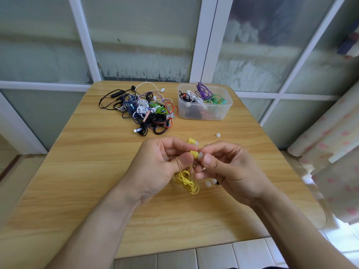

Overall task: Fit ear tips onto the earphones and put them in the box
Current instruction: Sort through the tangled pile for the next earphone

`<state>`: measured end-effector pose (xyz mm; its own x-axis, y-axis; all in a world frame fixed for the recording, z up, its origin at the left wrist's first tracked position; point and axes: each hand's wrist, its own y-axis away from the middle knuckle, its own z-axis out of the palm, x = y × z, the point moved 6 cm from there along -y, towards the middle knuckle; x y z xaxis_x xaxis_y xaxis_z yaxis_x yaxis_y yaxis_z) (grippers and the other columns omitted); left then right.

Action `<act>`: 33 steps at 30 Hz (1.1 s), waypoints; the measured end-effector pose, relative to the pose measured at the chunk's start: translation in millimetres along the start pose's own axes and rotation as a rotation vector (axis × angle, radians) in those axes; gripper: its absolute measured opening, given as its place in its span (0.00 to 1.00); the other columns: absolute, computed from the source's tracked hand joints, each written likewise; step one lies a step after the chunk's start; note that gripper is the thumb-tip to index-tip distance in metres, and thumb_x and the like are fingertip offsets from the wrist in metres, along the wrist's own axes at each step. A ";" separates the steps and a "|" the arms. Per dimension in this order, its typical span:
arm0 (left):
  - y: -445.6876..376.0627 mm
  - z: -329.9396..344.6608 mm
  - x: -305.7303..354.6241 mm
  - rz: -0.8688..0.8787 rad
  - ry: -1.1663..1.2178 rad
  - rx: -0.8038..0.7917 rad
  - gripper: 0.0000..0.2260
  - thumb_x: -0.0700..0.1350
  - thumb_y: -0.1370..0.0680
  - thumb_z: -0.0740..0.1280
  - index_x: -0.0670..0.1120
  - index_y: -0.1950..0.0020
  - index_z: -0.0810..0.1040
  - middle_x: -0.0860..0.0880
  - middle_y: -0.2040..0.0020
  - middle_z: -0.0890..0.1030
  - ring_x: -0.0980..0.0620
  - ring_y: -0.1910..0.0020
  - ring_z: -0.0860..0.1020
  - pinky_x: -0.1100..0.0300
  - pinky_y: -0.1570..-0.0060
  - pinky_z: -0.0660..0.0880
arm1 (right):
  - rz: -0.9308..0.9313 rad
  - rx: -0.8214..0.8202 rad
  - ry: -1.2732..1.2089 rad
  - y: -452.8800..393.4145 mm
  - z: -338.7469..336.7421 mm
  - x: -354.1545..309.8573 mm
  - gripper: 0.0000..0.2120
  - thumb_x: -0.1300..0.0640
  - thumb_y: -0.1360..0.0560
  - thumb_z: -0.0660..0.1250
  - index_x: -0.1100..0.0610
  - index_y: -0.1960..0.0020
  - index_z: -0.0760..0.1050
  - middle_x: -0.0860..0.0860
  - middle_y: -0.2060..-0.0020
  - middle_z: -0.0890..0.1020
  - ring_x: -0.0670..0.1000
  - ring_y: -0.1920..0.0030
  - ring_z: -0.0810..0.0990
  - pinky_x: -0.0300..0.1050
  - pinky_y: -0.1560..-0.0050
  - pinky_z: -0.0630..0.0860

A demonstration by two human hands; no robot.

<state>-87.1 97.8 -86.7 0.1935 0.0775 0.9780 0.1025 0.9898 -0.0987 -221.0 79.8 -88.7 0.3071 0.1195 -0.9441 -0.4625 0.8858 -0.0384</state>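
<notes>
No writing I can make out anywhere, just the left hand [165,162] pinching a yellow earbud [193,153] mid-table while the right hand [223,167] pinches a white ear tip [200,156] against it, with the cable pile [143,109] and box [206,113] near the table's [77,162] far edge.

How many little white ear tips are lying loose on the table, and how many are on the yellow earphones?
Loose ear tips on the table: 3
Ear tips on the yellow earphones: 2
Total: 5
</notes>
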 end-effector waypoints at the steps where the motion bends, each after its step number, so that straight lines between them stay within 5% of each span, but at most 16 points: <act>1: 0.6 0.7 0.0 -0.009 0.018 -0.014 0.07 0.38 0.34 0.70 0.42 0.58 0.81 0.45 0.67 0.83 0.53 0.72 0.80 0.64 0.68 0.78 | -0.009 -0.011 0.009 0.4 0.8 -0.7 0.05 0.61 0.38 0.73 0.58 0.62 0.84 0.58 0.67 0.83 0.54 0.66 0.84 0.42 0.66 0.81; 8: 3.2 0.6 7.0 0.029 -0.003 -0.018 0.06 0.38 0.35 0.70 0.43 0.60 0.83 0.44 0.58 0.85 0.52 0.67 0.81 0.64 0.66 0.78 | -0.054 -0.030 0.025 3.7 4.7 -4.0 0.04 0.60 0.39 0.73 0.56 0.63 0.84 0.56 0.68 0.83 0.53 0.67 0.84 0.41 0.66 0.81; 18: 4.5 -2.3 12.2 0.105 -0.169 0.031 0.11 0.28 0.28 0.69 0.44 0.59 0.80 0.48 0.61 0.85 0.55 0.64 0.82 0.65 0.63 0.78 | -0.055 0.001 0.036 1.2 2.8 -0.5 0.06 0.59 0.39 0.75 0.57 0.63 0.84 0.57 0.68 0.83 0.52 0.67 0.84 0.41 0.65 0.81; 33: 4.3 -6.0 14.5 0.133 -0.199 0.081 0.11 0.28 0.28 0.70 0.44 0.59 0.80 0.47 0.59 0.85 0.53 0.62 0.82 0.64 0.61 0.79 | -0.052 -0.002 0.002 -1.8 2.1 0.9 0.07 0.58 0.41 0.77 0.57 0.63 0.85 0.55 0.65 0.85 0.51 0.66 0.85 0.42 0.64 0.82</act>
<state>-77.9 102.5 -74.0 0.0037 0.2216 0.9751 0.0092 0.9751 -0.2217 -218.2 79.3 -88.8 0.3296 0.0726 -0.9413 -0.4479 0.8897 -0.0882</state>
